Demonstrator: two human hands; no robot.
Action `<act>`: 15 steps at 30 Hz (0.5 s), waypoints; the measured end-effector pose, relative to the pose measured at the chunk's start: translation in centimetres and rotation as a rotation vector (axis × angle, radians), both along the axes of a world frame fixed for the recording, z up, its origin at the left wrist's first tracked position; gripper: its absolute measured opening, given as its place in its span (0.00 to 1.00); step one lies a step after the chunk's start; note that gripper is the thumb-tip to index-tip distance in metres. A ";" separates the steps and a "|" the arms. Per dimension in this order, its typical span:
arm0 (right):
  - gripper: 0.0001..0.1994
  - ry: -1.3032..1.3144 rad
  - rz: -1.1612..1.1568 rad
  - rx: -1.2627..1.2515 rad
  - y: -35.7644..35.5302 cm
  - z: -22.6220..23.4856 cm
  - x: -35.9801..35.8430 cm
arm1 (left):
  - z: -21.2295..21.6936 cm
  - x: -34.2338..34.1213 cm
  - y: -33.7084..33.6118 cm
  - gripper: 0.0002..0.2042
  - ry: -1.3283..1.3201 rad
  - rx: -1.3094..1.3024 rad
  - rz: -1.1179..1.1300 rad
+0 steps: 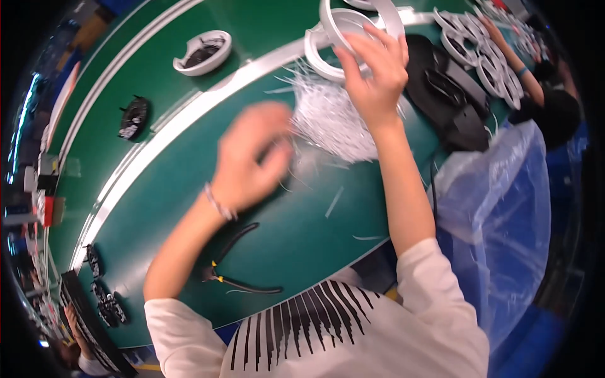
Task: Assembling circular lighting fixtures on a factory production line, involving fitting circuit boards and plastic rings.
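My right hand [376,79] is raised at the top, fingers closed on the rim of a white plastic ring [394,22]. Behind it, a second white ring-shaped housing [313,55] rests by the rail. My left hand [252,154] is smeared by motion over the green table, beside a heap of thin white plastic strips [334,120] that look like cable ties. Whether it holds anything is not visible. Nearer to me lie cutting pliers [217,276] with black handles, jaws to the left. A loose white strip [334,201] lies right of them.
Beyond the pale rail [189,104], a white housing with black parts [205,53] and a round black part [133,118] sit on green. Black moulded parts [447,94], white frames [482,50] and a clear plastic bag [498,214] are right. Another person's arm [520,66] reaches in there.
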State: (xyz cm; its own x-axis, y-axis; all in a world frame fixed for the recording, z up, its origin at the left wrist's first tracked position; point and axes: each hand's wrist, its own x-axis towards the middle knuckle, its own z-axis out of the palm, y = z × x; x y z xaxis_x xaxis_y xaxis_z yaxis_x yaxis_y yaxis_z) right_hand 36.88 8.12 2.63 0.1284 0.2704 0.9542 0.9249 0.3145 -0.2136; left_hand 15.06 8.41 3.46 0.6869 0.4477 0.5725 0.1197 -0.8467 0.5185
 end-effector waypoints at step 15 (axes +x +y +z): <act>0.08 0.136 0.171 0.285 -5.5 9.6 -2.5 | -3.7 1.8 -9.6 0.37 0.621 0.103 -0.446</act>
